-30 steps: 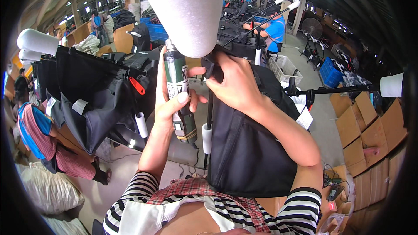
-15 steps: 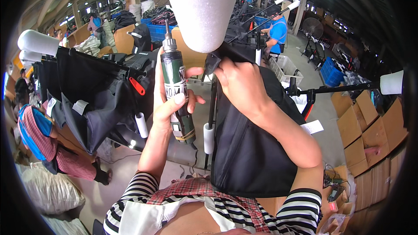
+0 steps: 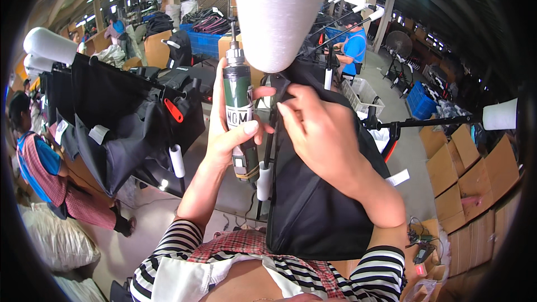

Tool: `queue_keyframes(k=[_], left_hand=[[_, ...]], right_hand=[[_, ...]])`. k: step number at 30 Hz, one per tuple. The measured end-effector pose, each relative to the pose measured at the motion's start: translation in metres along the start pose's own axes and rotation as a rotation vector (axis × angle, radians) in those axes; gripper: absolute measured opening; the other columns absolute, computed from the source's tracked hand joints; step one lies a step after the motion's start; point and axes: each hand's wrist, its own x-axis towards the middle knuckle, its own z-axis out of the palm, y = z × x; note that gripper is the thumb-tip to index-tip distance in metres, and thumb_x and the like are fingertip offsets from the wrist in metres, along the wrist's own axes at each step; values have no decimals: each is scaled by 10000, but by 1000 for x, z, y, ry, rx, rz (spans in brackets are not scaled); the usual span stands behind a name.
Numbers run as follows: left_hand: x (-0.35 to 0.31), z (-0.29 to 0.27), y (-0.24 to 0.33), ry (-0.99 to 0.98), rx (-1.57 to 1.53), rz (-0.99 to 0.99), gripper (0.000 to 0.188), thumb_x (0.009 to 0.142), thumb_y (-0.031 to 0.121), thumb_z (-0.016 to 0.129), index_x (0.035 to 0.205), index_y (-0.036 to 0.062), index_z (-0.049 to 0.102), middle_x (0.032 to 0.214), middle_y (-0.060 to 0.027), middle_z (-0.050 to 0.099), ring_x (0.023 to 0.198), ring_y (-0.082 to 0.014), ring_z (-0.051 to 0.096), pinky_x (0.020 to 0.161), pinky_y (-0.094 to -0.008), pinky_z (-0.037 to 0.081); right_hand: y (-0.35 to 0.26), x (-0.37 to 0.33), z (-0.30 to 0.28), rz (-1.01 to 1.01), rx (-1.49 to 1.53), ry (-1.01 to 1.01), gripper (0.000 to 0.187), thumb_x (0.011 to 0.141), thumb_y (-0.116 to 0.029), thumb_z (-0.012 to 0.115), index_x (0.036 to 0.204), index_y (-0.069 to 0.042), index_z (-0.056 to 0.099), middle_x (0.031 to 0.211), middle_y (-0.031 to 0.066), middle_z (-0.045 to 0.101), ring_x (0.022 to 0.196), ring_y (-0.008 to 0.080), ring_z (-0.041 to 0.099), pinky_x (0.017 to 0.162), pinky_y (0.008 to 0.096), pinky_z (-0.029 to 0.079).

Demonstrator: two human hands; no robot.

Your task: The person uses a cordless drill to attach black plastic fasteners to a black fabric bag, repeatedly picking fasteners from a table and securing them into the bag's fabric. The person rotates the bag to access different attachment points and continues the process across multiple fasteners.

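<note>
My left hand (image 3: 226, 134) is closed round a dark green electric screwdriver (image 3: 239, 98), its bit pointing up. Rubber bands circle its lower end. Just right of it, my right hand (image 3: 319, 128) has its fingers bent and drawn together at the edge of a black fabric panel (image 3: 313, 207). Its fingertips sit just below the fabric's upper corner; whether they pinch anything small is hidden. A large white foam sleeve (image 3: 285, 17) rises above that corner. Below my hands, a black tube ends in a smaller white foam sleeve (image 3: 263, 182).
Black fabric frames (image 3: 128, 112) with a red lever (image 3: 173, 110) hang at left. A foam-tipped bar (image 3: 436, 122) sticks out at right, above cardboard boxes (image 3: 475, 173). One co-worker (image 3: 50, 173) stands at left, another (image 3: 352, 47) at far right. A white crate (image 3: 362, 98) sits behind.
My left hand and the screwdriver have shifted right in the picture. My right hand has drawn down slightly from the fabric corner, its fingers turned. The large foam sleeve also sits farther right.
</note>
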Motion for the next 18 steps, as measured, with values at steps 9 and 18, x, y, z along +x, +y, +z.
queue_keyframes(k=[9, 18], left_hand=[[-6, -2, 6, 2, 34, -5, 1211, 762, 101, 803, 1604, 238, -56, 1292, -268, 578, 639, -165, 660, 703, -343, 620], [-92, -10, 26, -42, 7, -384, 1321, 649, 57, 855, 1613, 215, -34, 1002, -247, 637, 605, -226, 687, 588, -338, 581]], right_hand=[[39, 30, 20, -16, 284, -261, 466, 861, -153, 744, 1258, 17, 569, 950, 265, 681, 882, 412, 691, 736, 440, 539], [54, 18, 24, -213, 167, -189, 243, 864, -45, 702, 1075, 38, 614, 713, 193, 642, 624, 352, 668, 553, 394, 504]])
